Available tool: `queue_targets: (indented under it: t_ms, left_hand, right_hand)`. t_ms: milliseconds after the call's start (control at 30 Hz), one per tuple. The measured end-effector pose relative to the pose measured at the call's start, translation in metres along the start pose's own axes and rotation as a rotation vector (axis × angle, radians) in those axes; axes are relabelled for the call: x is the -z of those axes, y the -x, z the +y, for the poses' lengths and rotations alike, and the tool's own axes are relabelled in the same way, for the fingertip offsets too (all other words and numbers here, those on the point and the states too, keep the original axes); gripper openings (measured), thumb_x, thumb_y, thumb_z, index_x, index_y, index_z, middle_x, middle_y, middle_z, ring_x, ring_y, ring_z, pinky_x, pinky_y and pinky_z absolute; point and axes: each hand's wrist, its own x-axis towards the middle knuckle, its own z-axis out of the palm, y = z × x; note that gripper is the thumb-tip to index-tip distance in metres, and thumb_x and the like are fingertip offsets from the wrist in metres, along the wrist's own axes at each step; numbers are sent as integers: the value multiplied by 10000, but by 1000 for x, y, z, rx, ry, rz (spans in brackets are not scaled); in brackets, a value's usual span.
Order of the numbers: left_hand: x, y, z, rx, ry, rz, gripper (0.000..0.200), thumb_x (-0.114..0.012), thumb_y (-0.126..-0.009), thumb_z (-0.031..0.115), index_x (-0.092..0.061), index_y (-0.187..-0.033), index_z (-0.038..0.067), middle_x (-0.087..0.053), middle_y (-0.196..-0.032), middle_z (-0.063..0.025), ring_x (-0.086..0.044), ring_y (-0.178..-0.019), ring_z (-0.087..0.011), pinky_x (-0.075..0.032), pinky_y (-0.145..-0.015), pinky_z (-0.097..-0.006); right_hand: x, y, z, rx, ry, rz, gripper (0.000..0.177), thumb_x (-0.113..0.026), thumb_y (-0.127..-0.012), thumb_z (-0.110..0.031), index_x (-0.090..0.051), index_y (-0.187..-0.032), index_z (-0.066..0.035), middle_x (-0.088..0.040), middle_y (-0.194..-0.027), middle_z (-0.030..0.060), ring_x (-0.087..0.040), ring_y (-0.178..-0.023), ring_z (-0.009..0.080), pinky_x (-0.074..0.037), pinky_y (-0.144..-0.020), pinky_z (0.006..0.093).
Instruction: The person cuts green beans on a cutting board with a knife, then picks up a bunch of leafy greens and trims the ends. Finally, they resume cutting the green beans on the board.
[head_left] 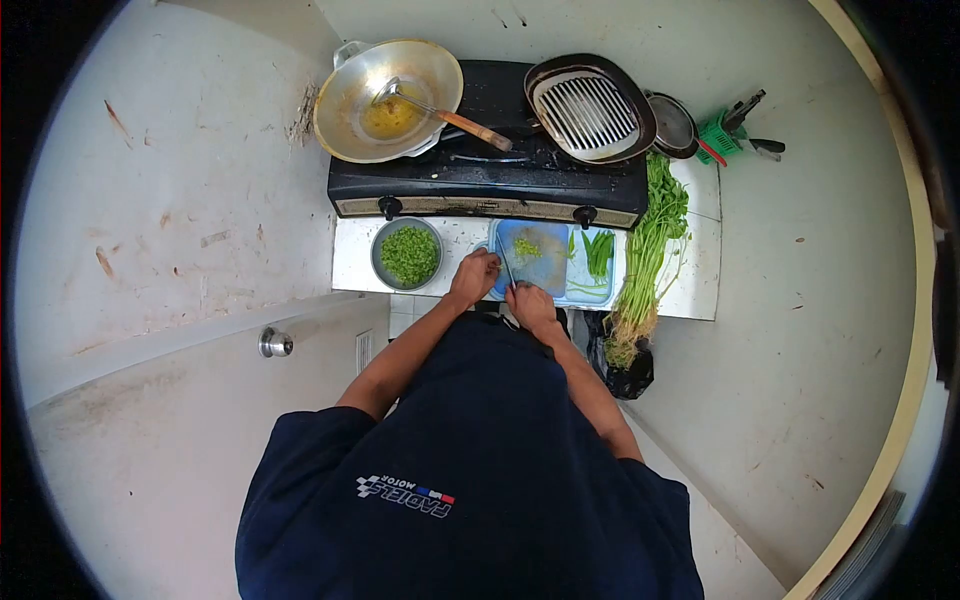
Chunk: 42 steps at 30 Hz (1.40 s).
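My right hand [530, 303] is closed round the handle of a knife [506, 262], whose narrow blade points away from me over a blue cutting board [545, 272]. Beside the blade on its left, at the board's left edge, my left hand [475, 275] has its fingers bent together; what they hold, if anything, is too small to tell. A small heap of chopped greens [526, 247] lies on the board. Cut green pieces [599, 254] rest in the blue tray's right part. Left of my hands sits a grey bowl [376, 262] full of chopped greens [408, 255].
Behind the board stands a black stove [480, 185] with a wok [340, 110], a wooden-handled ladle [475, 130] and a ridged grill pan [588, 112]. Long leafy stalks with roots [645, 260] lie at right, above a black bag [632, 378]. A green basket [718, 137] holds knives.
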Motion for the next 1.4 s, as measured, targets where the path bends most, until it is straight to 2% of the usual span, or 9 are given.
queue_targets:
  t_ms: [367, 667, 767, 867, 967, 1167, 1267, 1400]
  left_hand:
    - [-2, 0, -2, -17, -32, 21, 100, -653, -800, 28, -694, -880, -16, -609, -818, -201, -651, -778, -404, -544, -727, -471]
    - [-7, 0, -10, -30, -1, 51, 82, -654, -789, 21, -704, -848, -5, -611, -759, -180, -650, -739, -372, -546, -704, -444]
    - [-4, 0, -2, 12, 34, 63, 72, -660, -783, 14, -711, -831, -2, -621, -745, -171, -664, -725, -347, -552, -692, -423]
    - [-7, -1, -6, 0, 41, 84, 70, -666, -778, 7, -716, -827, 1, -637, -763, -172, -676, -715, -331, -555, -678, -407]
    - [-4, -1, 0, 2, -31, 71, 85, -661, -775, -3, -717, -840, -4, -641, -767, -171, -683, -720, -328, -557, -669, -407]
    - [-6, 1, -4, -10, 51, 87, 79, -648, -794, 6, -711, -839, -8, -637, -768, -174, -677, -710, -342, -557, -659, -407]
    - [-6, 1, -4, 11, 25, 55, 89, -652, -815, 20, -714, -873, -5, -634, -811, -184, -672, -756, -368, -557, -697, -427]
    - [-5, 0, 0, -50, -96, 33, 118, -649, -831, 29, -719, -923, 5, -628, -878, -192, -658, -825, -400, -549, -765, -463]
  right_hand:
    - [-1, -2, -1, -10, -27, -75, 451, -512, -1022, -389, -670, -947, 27, -708, -853, 276, -704, -814, 448, -571, -758, 525]
    - [10, -3, -10, 9, -50, -55, 449, -524, -1017, -375, -690, -895, 24, -713, -863, 269, -708, -829, 440, -573, -777, 512]
    - [-4, 3, 0, 33, 24, -22, 430, -532, -1013, -354, -706, -860, 8, -720, -803, 236, -731, -773, 403, -596, -723, 480]
    - [-3, 1, 0, 58, 31, -59, 429, -530, -1014, -359, -700, -873, 9, -719, -804, 237, -730, -776, 406, -593, -726, 485]
    - [-12, -8, 3, 53, -6, 3, 451, -520, -1017, -372, -706, -890, 19, -714, -817, 250, -716, -780, 418, -577, -737, 494]
    - [-5, 1, 3, 53, 38, -11, 450, -517, -1019, -368, -691, -859, 14, -717, -803, 242, -728, -770, 405, -589, -725, 491]
    - [0, 3, 1, -6, 55, -26, 452, -514, -1022, -372, -696, -865, 11, -713, -794, 242, -725, -774, 412, -588, -732, 495]
    - [-1, 3, 3, 22, 4, 18, 444, -518, -1020, -374, -704, -874, 2, -712, -792, 245, -721, -772, 420, -589, -727, 493]
